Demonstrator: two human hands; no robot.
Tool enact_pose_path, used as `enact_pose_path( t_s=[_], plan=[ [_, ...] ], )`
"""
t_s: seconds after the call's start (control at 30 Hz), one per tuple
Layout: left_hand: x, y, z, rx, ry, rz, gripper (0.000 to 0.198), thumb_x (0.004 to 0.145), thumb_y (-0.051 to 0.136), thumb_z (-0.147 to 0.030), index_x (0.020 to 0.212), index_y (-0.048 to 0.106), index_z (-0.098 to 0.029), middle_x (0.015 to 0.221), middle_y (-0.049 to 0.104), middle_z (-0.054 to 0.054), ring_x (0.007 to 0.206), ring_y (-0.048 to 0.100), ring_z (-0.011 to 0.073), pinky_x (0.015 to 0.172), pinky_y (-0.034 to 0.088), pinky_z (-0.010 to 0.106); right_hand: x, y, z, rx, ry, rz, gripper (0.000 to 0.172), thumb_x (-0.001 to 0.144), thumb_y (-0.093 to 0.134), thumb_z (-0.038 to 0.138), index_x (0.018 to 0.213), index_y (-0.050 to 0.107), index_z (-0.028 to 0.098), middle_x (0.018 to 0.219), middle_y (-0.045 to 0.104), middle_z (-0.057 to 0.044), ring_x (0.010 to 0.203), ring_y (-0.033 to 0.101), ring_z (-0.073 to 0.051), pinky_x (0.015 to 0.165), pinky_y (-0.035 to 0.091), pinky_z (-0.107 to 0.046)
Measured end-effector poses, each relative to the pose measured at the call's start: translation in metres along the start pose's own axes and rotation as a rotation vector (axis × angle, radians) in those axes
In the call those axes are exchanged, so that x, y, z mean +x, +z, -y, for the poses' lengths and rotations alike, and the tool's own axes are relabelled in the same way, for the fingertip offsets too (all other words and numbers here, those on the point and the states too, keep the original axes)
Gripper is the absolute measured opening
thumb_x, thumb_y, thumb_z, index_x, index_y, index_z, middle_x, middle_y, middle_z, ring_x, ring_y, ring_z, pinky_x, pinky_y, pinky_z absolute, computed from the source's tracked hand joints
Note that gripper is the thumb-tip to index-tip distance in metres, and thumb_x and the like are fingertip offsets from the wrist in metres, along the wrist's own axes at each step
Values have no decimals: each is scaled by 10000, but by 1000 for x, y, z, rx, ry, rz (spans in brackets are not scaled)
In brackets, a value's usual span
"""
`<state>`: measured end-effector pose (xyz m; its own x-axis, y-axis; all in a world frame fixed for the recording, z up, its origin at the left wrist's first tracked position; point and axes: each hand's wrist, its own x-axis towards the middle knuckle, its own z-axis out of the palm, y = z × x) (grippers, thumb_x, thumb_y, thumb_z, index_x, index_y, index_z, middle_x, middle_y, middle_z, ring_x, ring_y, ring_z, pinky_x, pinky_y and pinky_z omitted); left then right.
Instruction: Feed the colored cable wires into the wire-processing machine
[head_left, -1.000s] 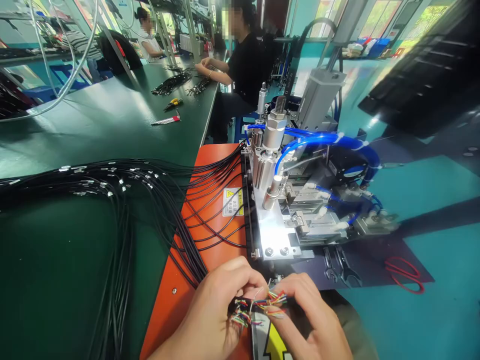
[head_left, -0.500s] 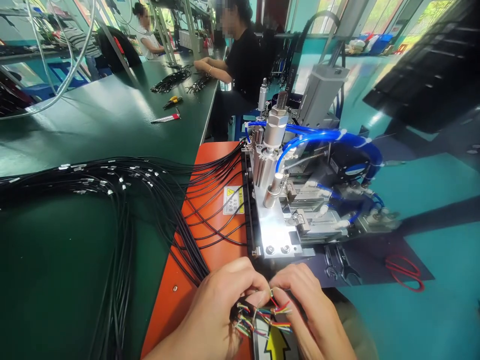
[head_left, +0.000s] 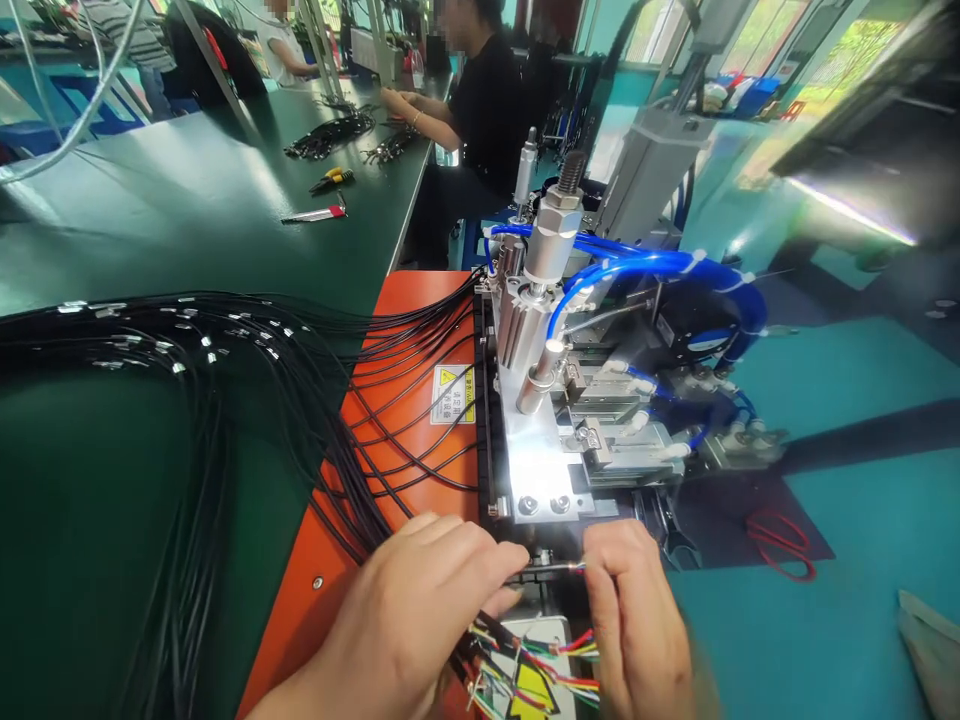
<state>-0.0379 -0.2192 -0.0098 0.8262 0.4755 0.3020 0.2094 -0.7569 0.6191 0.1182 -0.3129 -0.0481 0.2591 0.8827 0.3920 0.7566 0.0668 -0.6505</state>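
Closest to the wearer, the left hand (head_left: 420, 610) is curled nearly shut, thumb and forefinger pinched on one end of a thin wire (head_left: 544, 568). The right hand (head_left: 637, 620) is closed the same way, fingertips nipping the other end, so the wire runs level between the two hands. It sits just in front of the lower edge of the machine's bright metal plate (head_left: 536, 460). Under the hands a fan of coloured wire ends (head_left: 551, 672) spreads over a white plate with a yellow arrow label (head_left: 534, 692); whether the left palm also grips that bundle I cannot tell.

Behind the left hand, black cables (head_left: 225, 350) sweep across the orange base (head_left: 405, 400), past a yellow warning sticker (head_left: 452, 393), and onto the green bench (head_left: 150, 230). Above the metal plate stands a silver cylinder (head_left: 551, 240) with blue hoses (head_left: 660, 265) looping to the right. On the dark mat to the right lies a red cord (head_left: 780, 540).

Further along the bench lie a red-handled tool (head_left: 315, 213) and yellow-handled pliers (head_left: 334, 178). Beyond them a person in a black shirt (head_left: 487, 100) sits with both hands on the bench.
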Motion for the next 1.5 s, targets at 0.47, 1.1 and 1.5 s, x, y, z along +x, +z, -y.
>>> enact_pose_path(
  t_s=[0.47, 1.1, 1.5],
  plan=[
    [-3, 9, 24, 234, 153, 113, 286, 940, 291, -138, 861, 566, -125, 620, 460, 5, 554, 411, 141, 478, 269, 257, -10, 32, -41, -21, -209, -144, 164, 827, 366, 31, 820, 440, 177, 739, 435, -12, 671, 412, -149, 667, 351, -358],
    [23, 3, 10, 661, 246, 484, 468, 777, 509, -106, 1219, 429, -237, 632, 623, -36, 416, 547, 151, 354, 271, 244, -4, 10, -21, 96, 297, 262, 238, 925, 269, 250, 715, 377, 224, 612, 468, 27, 565, 474, -142, 524, 341, -237],
    [32, -5, 2, 627, 134, 550, 364, 822, 490, -143, 1151, 493, -298, 675, 634, -47, 464, 573, 134, 374, 283, 224, -10, 28, -48, 265, 51, 106, 158, 835, 378, 158, 699, 443, 205, 614, 442, 27, 563, 431, -123, 556, 333, -244]
  ],
)
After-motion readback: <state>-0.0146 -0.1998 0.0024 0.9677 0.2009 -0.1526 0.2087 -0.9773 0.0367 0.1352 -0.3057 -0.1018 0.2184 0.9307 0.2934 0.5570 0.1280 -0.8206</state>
